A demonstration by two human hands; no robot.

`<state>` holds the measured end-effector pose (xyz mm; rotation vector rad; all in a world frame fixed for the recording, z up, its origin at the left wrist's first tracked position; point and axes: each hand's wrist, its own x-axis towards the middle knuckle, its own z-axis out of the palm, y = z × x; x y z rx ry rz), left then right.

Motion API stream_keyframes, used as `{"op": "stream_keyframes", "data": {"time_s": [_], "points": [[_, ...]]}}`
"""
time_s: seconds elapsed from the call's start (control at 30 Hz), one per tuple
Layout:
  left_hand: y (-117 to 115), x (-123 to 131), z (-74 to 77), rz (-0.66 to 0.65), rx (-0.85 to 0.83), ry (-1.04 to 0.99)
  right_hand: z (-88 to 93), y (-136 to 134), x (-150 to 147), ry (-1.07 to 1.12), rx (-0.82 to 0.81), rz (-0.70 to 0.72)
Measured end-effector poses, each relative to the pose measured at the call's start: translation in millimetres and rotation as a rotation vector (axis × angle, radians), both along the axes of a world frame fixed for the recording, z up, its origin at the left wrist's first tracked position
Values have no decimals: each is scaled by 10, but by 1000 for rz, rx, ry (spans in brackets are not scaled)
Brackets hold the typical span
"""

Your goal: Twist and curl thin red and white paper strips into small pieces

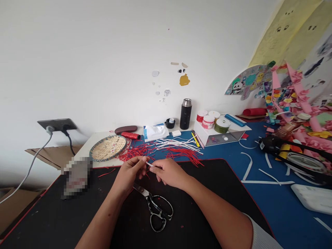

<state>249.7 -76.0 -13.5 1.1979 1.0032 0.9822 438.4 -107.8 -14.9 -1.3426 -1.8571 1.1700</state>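
Both my hands meet over the black mat (pixel 212 186), pinching a short white strip (pixel 149 164) between them. My left hand (pixel 131 173) grips its left end with closed fingers. My right hand (pixel 167 172) pinches the right end, fingers curled. Just below my hands, a pair of scissors (pixel 155 205) lies shut on the mat. Beyond my hands lie piles of thin red strips (pixel 140 151) and white strips (pixel 176 144).
A woven basket (pixel 107 148) sits at the back left beside a red thread spool (pixel 130 135). A black flask (pixel 185 113), tissue pack (pixel 155 132), jars (pixel 209 121) on a white box and paper crafts (pixel 293 100) line the back and right. White scraps (pixel 261 174) lie on blue cloth.
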Motion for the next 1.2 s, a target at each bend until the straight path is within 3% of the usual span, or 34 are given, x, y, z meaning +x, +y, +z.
{"op": "stream_keyframes", "data": {"time_s": [0.33, 0.7, 0.93, 1.2], "points": [[7, -8, -6, -47, 69, 138, -9, -4, 1, -10, -8, 1], [6, -5, 1, -17, 97, 145, 9, -6, 3, 50, 11, 2], [-9, -4, -7, -41, -9, -51, 27, 28, 5, 95, 6, -49], [17, -49, -17, -87, 56, 76, -50, 71, 16, 163, -14, -88]]}}
